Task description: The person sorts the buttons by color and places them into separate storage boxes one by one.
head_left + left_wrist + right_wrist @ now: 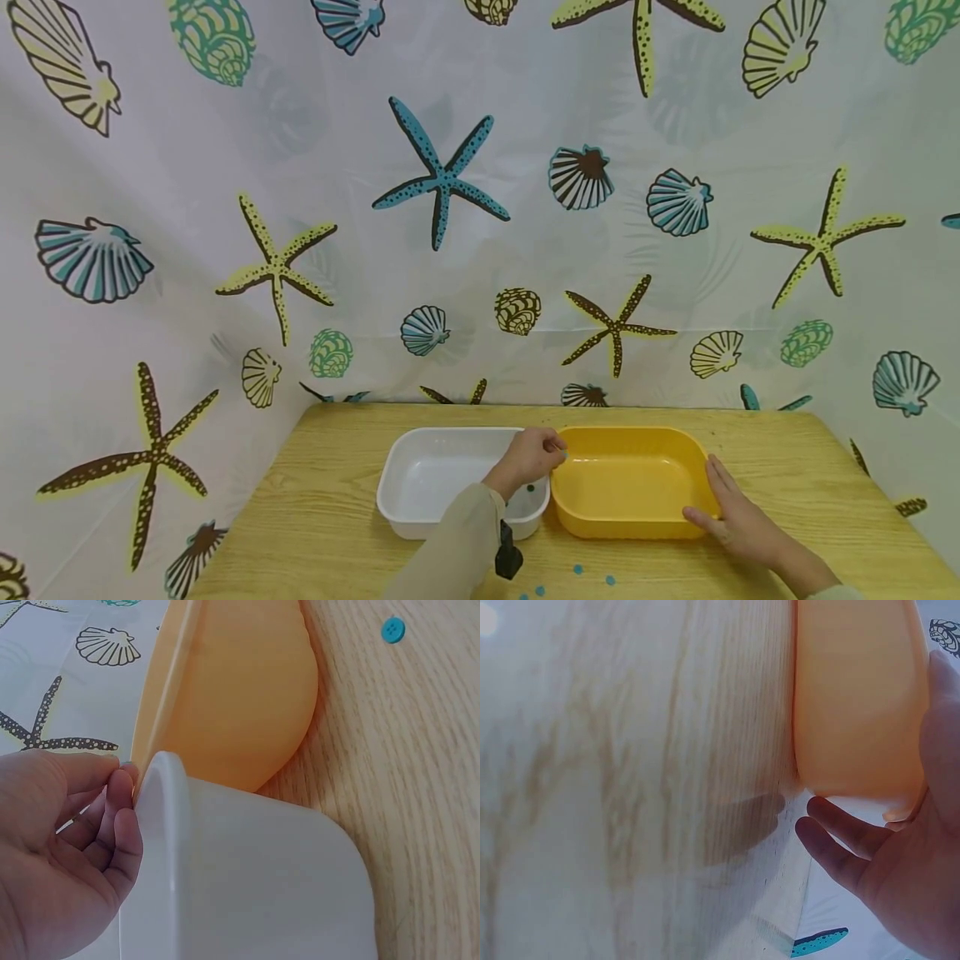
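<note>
My left hand (531,457) is over the right end of the white tub (420,523), beside the rim it shares with the yellow tub (622,528). Thumb and index finger pinch a small blue button (563,455), mostly covered by the fingertips. Past those fingertips, the left wrist view shows the yellow tub's wall (240,690). At the yellow tub's right end, my right hand (746,517) rests against the rim, fingers extended along the outside and thumb at the near corner. A dark green button (531,487) lies inside the white tub near the left wrist.
Several blue buttons (578,569) lie on the wooden table (322,500) in front of the tubs. Both tubs stand side by side. A white curtain (480,275) printed with shells and starfish closes off the back and sides. A black wrist camera (507,557) hangs at my left sleeve.
</note>
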Demonstrator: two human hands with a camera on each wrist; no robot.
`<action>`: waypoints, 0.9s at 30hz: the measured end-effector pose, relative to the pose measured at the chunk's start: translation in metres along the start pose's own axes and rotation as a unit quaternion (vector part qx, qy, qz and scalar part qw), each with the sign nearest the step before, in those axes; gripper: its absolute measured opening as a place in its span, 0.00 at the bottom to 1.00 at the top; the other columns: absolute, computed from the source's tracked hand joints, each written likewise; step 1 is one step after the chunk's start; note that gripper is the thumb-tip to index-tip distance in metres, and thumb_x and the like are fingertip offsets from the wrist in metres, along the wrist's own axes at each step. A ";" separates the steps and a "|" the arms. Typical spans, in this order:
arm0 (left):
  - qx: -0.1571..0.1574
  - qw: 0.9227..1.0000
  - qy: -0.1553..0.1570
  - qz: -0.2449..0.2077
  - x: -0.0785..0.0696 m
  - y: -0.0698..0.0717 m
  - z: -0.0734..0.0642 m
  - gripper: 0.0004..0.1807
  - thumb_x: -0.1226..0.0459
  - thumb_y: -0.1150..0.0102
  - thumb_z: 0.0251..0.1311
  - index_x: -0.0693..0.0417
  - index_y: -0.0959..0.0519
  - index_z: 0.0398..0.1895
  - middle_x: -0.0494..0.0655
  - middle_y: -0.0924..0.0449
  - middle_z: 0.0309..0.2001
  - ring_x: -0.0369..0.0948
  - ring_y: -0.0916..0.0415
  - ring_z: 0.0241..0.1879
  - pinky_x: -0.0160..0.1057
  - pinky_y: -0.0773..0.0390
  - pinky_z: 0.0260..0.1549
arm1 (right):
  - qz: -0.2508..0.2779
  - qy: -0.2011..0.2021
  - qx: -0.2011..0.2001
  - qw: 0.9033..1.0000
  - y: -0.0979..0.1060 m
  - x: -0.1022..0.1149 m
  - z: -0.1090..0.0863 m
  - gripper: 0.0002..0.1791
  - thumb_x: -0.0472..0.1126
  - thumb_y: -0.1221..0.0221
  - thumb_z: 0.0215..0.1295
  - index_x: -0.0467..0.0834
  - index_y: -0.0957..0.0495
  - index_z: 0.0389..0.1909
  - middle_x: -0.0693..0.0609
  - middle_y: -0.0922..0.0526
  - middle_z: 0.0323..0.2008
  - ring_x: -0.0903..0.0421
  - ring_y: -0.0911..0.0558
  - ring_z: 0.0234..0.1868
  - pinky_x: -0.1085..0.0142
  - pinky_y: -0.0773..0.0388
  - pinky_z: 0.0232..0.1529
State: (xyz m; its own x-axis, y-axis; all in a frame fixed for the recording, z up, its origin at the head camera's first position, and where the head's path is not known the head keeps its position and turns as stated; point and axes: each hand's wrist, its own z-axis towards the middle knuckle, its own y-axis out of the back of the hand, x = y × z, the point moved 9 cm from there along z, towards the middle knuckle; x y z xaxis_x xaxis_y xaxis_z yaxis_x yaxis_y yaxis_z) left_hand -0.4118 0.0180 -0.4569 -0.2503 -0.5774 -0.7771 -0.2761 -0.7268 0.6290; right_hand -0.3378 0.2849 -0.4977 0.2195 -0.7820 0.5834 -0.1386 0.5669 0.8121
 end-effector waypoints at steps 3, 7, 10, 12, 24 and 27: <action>0.002 1.000 0.011 -0.004 0.002 0.000 0.000 0.11 0.68 0.41 0.60 0.62 0.19 0.44 0.45 0.21 0.30 0.38 0.25 0.29 0.36 0.25 0.29 | 0.002 0.003 -0.001 1.000 0.000 0.000 0.000 0.51 0.57 0.48 0.68 0.22 0.63 0.68 0.25 0.64 0.69 0.27 0.55 0.67 0.36 0.54 0.60; 0.012 1.000 0.012 -0.013 0.002 0.000 -0.003 0.13 0.67 0.42 0.61 0.62 0.21 0.47 0.46 0.21 0.33 0.40 0.24 0.32 0.39 0.24 0.31 | 0.001 0.005 -0.003 1.000 -0.001 0.000 0.000 0.51 0.56 0.48 0.68 0.22 0.62 0.68 0.24 0.64 0.68 0.26 0.55 0.66 0.36 0.54 0.60; 0.026 1.000 0.000 -0.013 -0.003 0.001 -0.009 0.12 0.66 0.42 0.61 0.62 0.21 0.47 0.46 0.21 0.34 0.41 0.24 0.35 0.40 0.23 0.32 | -0.003 0.006 -0.005 1.000 -0.001 -0.001 0.000 0.51 0.56 0.48 0.68 0.22 0.62 0.68 0.24 0.64 0.68 0.26 0.55 0.66 0.36 0.54 0.60; 0.038 0.999 -0.012 -0.005 -0.008 0.002 -0.014 0.12 0.66 0.42 0.61 0.61 0.21 0.46 0.45 0.21 0.35 0.41 0.25 0.36 0.39 0.23 0.32 | -0.004 0.006 -0.006 1.000 -0.001 -0.001 0.000 0.51 0.56 0.48 0.68 0.22 0.62 0.68 0.24 0.64 0.69 0.26 0.55 0.66 0.36 0.54 0.60; 0.141 0.987 -0.071 0.016 -0.029 -0.007 -0.059 0.09 0.68 0.40 0.61 0.60 0.18 0.43 0.39 0.19 0.34 0.32 0.24 0.35 0.30 0.25 0.37 | -0.007 -0.002 -0.001 1.000 -0.002 -0.003 0.001 0.52 0.58 0.48 0.68 0.22 0.62 0.68 0.25 0.64 0.69 0.27 0.55 0.67 0.36 0.54 0.60; 0.159 0.984 -0.080 0.012 -0.029 -0.011 -0.072 0.08 0.68 0.40 0.61 0.59 0.17 0.41 0.39 0.18 0.34 0.30 0.23 0.34 0.29 0.25 0.36 | -0.007 -0.003 -0.001 1.000 -0.002 -0.004 0.002 0.52 0.58 0.48 0.68 0.22 0.62 0.68 0.25 0.64 0.69 0.27 0.55 0.67 0.36 0.54 0.60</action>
State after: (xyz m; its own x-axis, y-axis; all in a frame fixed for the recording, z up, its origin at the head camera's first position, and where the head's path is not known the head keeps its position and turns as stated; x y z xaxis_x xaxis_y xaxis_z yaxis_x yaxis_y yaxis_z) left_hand -0.3347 0.0159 -0.4422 -0.3960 -0.5093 -0.7641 -0.5385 -0.5452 0.6424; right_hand -0.3398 0.2863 -0.5017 0.2152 -0.7911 0.5725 -0.1334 0.5569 0.8198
